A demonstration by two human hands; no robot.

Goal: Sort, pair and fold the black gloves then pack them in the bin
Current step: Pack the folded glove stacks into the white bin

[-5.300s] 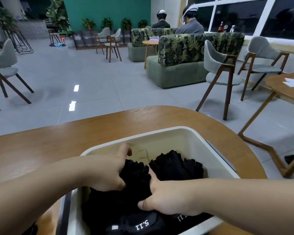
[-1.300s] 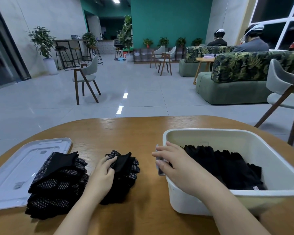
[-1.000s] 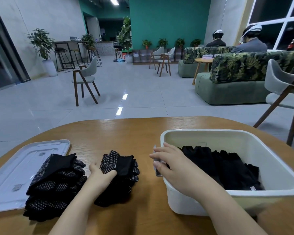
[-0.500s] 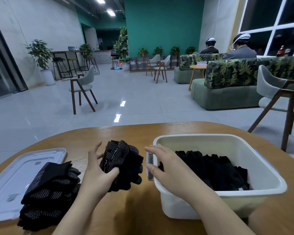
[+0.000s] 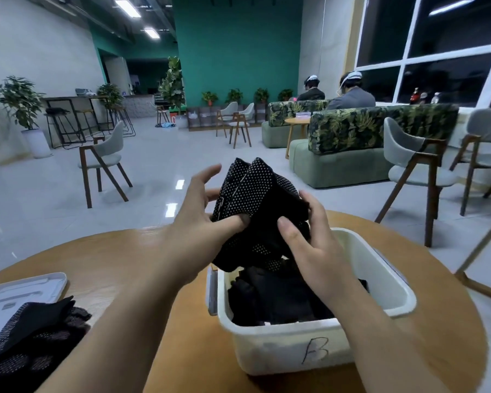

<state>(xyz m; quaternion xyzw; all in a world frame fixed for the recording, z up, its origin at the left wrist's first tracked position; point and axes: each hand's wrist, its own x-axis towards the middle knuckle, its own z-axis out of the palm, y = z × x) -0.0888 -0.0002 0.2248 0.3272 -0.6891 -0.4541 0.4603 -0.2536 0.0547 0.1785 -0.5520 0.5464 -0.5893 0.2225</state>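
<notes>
Round wood table (image 5: pixel 119 268). White bin (image 5: pixel 380 282) at 5 o'clock w/ black gloves inside. Folded glove pair (image 5: pixel 255 202) held above bin's 12 o'clock edge; left hand (image 5: pixel 199 231) & right hand (image 5: pixel 309 245) both pinch it.

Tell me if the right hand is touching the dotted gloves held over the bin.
Touching. In the head view the right hand has its thumb and fingers pressed on the dotted gloves, with no gap; the left hand grips them too.
</notes>
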